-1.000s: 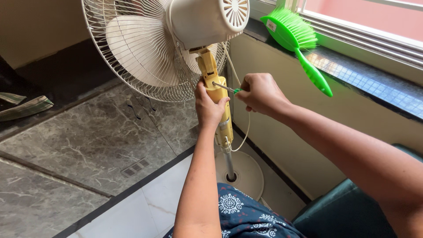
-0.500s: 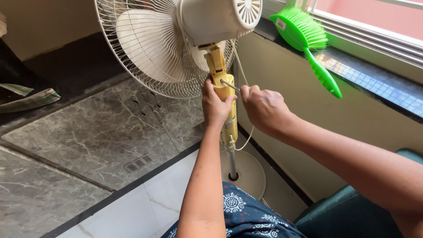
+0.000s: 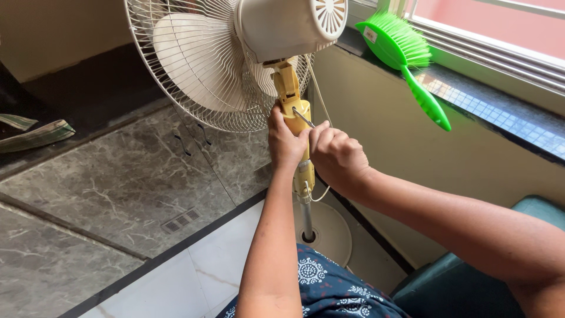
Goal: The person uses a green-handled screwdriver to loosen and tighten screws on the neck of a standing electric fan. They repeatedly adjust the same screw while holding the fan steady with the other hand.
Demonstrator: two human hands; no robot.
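At 1–2 o'clock we've got a bright green brush [image 3: 406, 56] lying on the dark window ledge [image 3: 500, 115], bristles up, handle pointing down-right over the edge. Grey marble-look cabinet doors [image 3: 118, 188] fill 8–10 o'clock, w/ a small vent slot [image 3: 181, 220] in one. At 6 o'clock, white floor tile [image 3: 194, 277]. Teal seat [image 3: 459, 288] at 4–5 o'clock.

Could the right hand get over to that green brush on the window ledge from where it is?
Probably yes: the right hand is at the fan's yellow neck, and nothing stands between it and the green brush.
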